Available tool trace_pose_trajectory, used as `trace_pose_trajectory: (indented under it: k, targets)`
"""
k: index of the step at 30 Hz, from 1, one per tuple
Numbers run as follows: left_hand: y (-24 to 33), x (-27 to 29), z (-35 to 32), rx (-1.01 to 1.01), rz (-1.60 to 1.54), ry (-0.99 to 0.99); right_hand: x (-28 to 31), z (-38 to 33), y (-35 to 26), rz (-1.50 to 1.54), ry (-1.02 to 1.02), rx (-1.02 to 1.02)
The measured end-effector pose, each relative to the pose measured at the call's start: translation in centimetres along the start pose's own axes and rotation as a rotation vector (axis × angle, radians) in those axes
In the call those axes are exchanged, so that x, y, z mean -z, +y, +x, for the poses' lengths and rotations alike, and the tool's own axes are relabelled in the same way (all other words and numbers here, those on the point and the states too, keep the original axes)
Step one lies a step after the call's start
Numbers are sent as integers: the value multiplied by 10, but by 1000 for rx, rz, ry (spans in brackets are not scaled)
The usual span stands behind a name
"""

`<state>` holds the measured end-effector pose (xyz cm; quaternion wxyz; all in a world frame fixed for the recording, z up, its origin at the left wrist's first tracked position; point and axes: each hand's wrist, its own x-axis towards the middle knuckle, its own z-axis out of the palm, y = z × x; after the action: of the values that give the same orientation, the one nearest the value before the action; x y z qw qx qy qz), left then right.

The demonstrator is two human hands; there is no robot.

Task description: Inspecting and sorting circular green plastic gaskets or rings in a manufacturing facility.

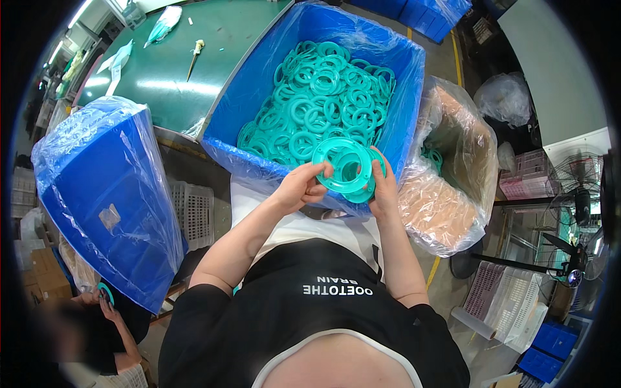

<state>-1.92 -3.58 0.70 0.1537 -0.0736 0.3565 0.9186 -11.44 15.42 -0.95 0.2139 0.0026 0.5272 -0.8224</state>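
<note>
My left hand (300, 187) pinches the left edge of a teal plastic ring (328, 150), a flat flange with a wide round hole. Fingers closed, my right hand (385, 190) grips a few more of these rings at their right side, overlapping the first one. How many it holds is hard to make out. Both hands are over the near edge of a blue bin (249, 97) lined with clear plastic. Inside it lies a deep heap of loose teal rings (317, 119).
Right of the bin stands a plastic-lined carton (446, 200) with a few teal rings inside. At the left is another blue bin (107, 187) under clear film. A green table (213, 39) is at the back left, a fan (572, 258) at the right. Another person's hand (108, 309) holds a ring at lower left.
</note>
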Motion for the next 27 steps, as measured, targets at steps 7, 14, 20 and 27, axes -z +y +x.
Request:
trace_pose_trajectory:
  k: [7, 14, 20, 27]
  targets:
    - [-7, -6, -7, -30, 384, 289, -8, -23, -16, -76, -116, -57]
    - [-27, 18, -2, -681, 1365, 541, -9, -34, -14, -203, -39, 42]
    - [-22, 11, -10, -278, 637, 392, 39, -6, -35, 479, 262, 36]
    - [-40, 19, -5, 33, 170, 186, 81, 0, -28, 649, -10, -48]
